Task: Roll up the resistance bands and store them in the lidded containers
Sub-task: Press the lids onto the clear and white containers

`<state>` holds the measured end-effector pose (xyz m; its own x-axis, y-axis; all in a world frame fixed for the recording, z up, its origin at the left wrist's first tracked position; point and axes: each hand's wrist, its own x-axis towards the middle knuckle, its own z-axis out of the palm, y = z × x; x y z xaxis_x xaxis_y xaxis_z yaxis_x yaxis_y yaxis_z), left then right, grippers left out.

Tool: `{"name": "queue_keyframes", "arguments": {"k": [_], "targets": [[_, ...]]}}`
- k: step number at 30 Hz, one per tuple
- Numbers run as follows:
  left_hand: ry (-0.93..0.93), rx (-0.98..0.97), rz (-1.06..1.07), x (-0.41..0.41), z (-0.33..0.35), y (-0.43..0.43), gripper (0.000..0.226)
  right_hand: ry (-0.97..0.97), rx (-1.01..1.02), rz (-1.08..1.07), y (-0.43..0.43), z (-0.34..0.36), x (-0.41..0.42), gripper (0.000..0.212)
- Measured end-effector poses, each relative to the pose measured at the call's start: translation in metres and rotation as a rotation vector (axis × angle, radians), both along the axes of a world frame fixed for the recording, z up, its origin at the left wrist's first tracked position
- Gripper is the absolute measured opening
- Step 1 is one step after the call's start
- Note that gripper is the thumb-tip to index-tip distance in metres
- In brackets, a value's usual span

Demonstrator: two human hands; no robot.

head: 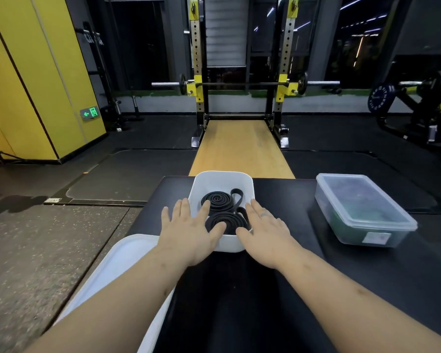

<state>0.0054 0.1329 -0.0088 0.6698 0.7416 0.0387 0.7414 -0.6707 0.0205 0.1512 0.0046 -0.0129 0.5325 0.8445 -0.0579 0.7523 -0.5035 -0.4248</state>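
Now both hands lie flat, fingers point(185, 208) straight and spread wide, gripping nothing. The left hand point(189, 235) covers the left rim of the white container point(223, 175), the right hand point(266, 234) the right rim. Two rolled black bands point(217, 200) sit inside, between the fingers. Right of the fingers a lidded clear container point(362, 212) stands on the counter point(239, 289); a white lid point(122, 258) lies by the left forearm.

Black coiled bands point(218, 200) in a white tub point(223, 178), black table point(367, 263), yellow pillar point(36, 72).

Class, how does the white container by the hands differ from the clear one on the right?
The white container is open and opaque; the clear container is lidded and see-through. The white one shows two rolled black bands; the clear one's contents look greenish. Both sit on the black table.
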Motion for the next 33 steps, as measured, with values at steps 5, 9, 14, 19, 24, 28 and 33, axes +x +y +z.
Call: {"name": "queue_keyframes", "arguments": {"k": [5,9,14,19,24,28,33], "targets": [[0.005,-0.018,-0.029,-0.003,0.001,-0.041,0.082,-0.041,-0.033,-0.037,-0.045,0.002,-0.002,0.073],[0.021,-0.028,-0.024,-0.007,0.004,-0.068,0.081,-0.039,-0.031,-0.05,-0.071,0.007,-0.006,0.074],[0.004,-0.027,-0.029,-0.018,0.003,-0.106,0.08,-0.038,-0.028,-0.056,-0.106,0.008,-0.018,0.073],[-0.022,-0.014,-0.054,-0.031,0.003,-0.143,0.08,-0.046,-0.022,-0.061,-0.144,0.009,-0.029,0.071],[-0.038,-0.018,-0.079,-0.045,0.002,-0.179,0.081,-0.039,-0.003,-0.066,-0.182,0.008,-0.043,0.071],[-0.036,-0.01,-0.092,-0.056,0.0,-0.2,0.082,-0.037,0.006,-0.068,-0.205,0.006,-0.054,0.07],[-0.024,-0.005,-0.11,-0.067,0.0,-0.221,0.081,-0.04,0.01,-0.067,-0.228,0.004,-0.066,0.071]]}}
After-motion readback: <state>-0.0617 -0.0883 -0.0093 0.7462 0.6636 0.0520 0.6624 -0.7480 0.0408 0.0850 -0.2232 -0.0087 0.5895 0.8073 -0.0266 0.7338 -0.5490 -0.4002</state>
